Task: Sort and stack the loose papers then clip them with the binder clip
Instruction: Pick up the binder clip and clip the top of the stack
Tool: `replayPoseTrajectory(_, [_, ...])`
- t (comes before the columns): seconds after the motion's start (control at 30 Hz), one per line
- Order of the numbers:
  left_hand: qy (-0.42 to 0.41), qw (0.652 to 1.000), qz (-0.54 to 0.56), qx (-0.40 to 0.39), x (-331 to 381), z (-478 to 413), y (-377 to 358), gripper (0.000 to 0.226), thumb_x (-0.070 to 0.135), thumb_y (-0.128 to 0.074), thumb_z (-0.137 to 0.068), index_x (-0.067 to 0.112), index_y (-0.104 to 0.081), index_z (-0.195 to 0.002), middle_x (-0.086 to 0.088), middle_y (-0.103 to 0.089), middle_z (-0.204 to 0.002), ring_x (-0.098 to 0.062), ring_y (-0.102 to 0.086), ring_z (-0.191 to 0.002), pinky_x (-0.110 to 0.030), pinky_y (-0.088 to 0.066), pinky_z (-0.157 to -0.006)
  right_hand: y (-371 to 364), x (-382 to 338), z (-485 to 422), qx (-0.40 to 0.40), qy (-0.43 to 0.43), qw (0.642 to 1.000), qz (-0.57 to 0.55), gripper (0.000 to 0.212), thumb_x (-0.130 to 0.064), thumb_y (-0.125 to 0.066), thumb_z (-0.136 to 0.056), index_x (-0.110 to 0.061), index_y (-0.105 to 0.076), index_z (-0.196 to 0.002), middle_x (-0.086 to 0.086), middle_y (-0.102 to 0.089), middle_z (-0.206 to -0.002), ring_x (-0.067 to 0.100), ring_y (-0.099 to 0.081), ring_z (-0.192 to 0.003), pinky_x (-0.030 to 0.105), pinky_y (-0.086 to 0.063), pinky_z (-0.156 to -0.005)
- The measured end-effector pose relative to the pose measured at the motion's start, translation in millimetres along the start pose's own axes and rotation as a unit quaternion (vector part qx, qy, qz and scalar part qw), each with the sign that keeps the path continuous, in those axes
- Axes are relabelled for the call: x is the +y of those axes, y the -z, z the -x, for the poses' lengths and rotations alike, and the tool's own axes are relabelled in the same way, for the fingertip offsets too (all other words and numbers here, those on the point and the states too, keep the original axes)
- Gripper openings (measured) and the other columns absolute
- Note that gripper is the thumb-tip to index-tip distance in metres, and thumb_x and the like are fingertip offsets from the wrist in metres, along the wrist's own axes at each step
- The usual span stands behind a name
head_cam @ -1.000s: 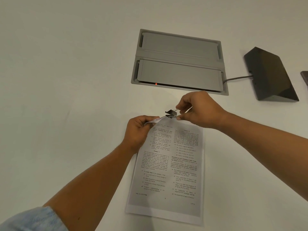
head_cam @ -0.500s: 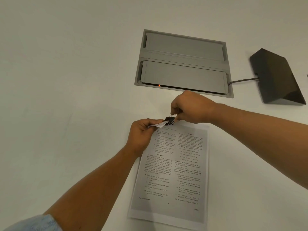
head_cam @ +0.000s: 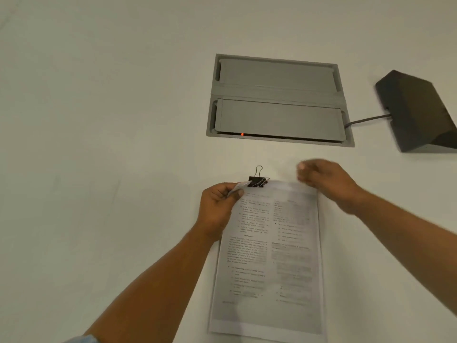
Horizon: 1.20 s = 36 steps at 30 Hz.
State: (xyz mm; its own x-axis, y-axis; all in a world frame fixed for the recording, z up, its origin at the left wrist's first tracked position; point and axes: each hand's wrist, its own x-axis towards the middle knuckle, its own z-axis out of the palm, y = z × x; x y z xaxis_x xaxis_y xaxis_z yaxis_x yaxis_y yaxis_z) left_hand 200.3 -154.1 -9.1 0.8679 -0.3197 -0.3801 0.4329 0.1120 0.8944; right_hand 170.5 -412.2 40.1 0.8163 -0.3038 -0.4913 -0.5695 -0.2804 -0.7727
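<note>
Binder clip (head_cam: 257, 181) seated on stacked papers' (head_cam: 269, 256) top edge, just right of left hand's (head_cam: 217, 206) pinching grip on the corner. Right hand (head_cam: 321, 178) blurred, loosely curled, empty, further right.

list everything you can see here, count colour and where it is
stack of papers: one stack, white with black print, flat on the table at lower centre
binder clip: one, black with silver wire handles, on the stack's top left corner
table: one, off-white, fills the view
cable box: one, grey with two flaps and a small red light, set into the table beyond the papers
wedge-shaped device: one, black, right edge of view
cable: one, grey, from the cable box to the wedge-shaped device
left hand: pinching the stack's top left corner beside the clip
right hand: blurred, empty, over the stack's top right corner
</note>
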Motion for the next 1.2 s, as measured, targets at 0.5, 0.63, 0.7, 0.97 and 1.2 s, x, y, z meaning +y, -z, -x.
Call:
replayPoseTrajectory(0.5, [0.096,0.987,0.122,0.048,17,3,1,0.029,0.007,-0.072,-0.081,0.000,-0.070,-0.109,-0.024,-0.073,-0.107,-0.041,-0.072,-0.094,-0.058,-0.058,-0.086,-13,54,82,0.041,-0.058,0.980,-0.187,0.021,-0.016,-0.053,-0.098,-0.011,-0.073,-0.103,0.007,-0.078,-0.096,0.022,-0.074,-0.085,0.034,-0.057,-0.077])
replayPoseTrajectory(0.63, [0.094,0.986,0.106,0.085,24,0,0,0.020,0.002,-0.068,-0.088,0.003,-0.071,-0.108,-0.020,-0.075,-0.103,-0.037,-0.073,-0.090,-0.050,-0.063,-0.078,-17,63,88,0.048,-0.058,0.986,-0.150,0.019,-0.007,-0.058,-0.094,-0.012,-0.074,-0.102,0.006,-0.079,-0.091,0.025,-0.075,-0.084,0.039,-0.060,-0.077])
replayPoseTrajectory(0.7, [0.077,0.991,0.071,0.085,29,-2,-2,0.020,0.004,-0.069,-0.089,0.006,-0.072,-0.109,-0.016,-0.077,-0.102,-0.037,-0.074,-0.092,-0.048,-0.063,-0.076,-21,67,84,0.067,-0.067,0.985,-0.144,0.017,-0.005,-0.062,-0.091,-0.010,-0.075,-0.100,0.005,-0.079,-0.089,0.024,-0.076,-0.083,0.040,-0.060,-0.078])
replayPoseTrajectory(0.97, [0.023,0.965,-0.243,0.092,45,2,-5,0.063,0.015,-0.073,-0.088,0.022,-0.047,-0.145,0.005,-0.056,-0.139,-0.020,-0.064,-0.116,-0.046,-0.053,-0.097,-26,53,40,0.134,-0.052,0.986,-0.086,0.010,-0.010,-0.070,-0.086,-0.011,-0.074,-0.095,0.005,-0.076,-0.087,0.024,-0.073,-0.080,0.039,-0.060,-0.078])
replayPoseTrajectory(1.2, [0.011,0.926,-0.364,0.100,31,18,8,0.064,0.021,-0.077,-0.085,0.019,-0.048,-0.142,-0.004,-0.056,-0.138,-0.025,-0.062,-0.115,-0.041,-0.056,-0.094,-29,43,38,0.210,0.001,0.976,0.051,0.021,-0.020,-0.078,-0.079,-0.012,-0.070,-0.097,0.001,-0.070,-0.076,0.012,-0.065,-0.072,0.021,-0.049,-0.070])
